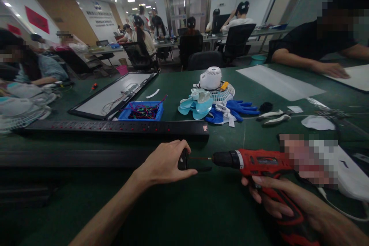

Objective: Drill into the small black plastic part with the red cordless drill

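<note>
My left hand [165, 163] is closed around a small black part [183, 160] held just above the green table [201, 207]. My right hand [276, 200] grips the handle of a red cordless screwdriver [253, 161] lying level. Its thin bit [201, 158] points left and meets the black part. A long black bar [115, 126] with red marks lies just beyond my left hand.
Behind the bar sit a blue tray of wires [143, 111], a framed white panel [112, 95], pale blue fan blades [196, 103], a white fan motor and grille [215, 84], blue gloves [239, 108] and pliers [273, 117]. People sit at the left, right and rear.
</note>
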Available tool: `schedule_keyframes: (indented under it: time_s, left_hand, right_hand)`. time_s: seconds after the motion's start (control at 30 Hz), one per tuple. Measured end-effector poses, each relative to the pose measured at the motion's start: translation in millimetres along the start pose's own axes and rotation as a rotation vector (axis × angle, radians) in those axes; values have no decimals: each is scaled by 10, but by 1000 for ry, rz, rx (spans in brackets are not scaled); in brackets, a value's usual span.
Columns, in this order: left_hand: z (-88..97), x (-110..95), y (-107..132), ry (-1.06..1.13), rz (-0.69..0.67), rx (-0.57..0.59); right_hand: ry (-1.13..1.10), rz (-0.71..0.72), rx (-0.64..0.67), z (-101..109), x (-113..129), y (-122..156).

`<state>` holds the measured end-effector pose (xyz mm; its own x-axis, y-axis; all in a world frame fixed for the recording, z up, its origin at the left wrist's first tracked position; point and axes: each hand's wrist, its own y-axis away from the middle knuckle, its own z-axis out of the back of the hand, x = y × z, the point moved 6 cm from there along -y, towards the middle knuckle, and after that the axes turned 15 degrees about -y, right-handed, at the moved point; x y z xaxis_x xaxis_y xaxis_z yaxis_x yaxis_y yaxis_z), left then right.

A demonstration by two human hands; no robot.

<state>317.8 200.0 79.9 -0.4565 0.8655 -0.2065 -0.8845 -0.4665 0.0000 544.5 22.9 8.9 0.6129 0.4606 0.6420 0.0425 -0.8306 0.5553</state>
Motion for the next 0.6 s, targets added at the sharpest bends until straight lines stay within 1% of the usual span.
schedule_keyframes:
  time_s: [0.1,0.23,0.4,0.6]
  left_hand:
    - [11,6,-4,22,19,0]
    - [25,-2,1,42,-1,-6]
    - [14,13,0,45,6,-23]
    - [14,9,13,24,-39,-1]
  right_hand:
    - [-3,1,-13,-12,7,12]
    - [-26,6,-36,-31,19,14]
    - [-47,-47,-51,-79,23,33]
    - [8,-58,-59,19,-8,10]
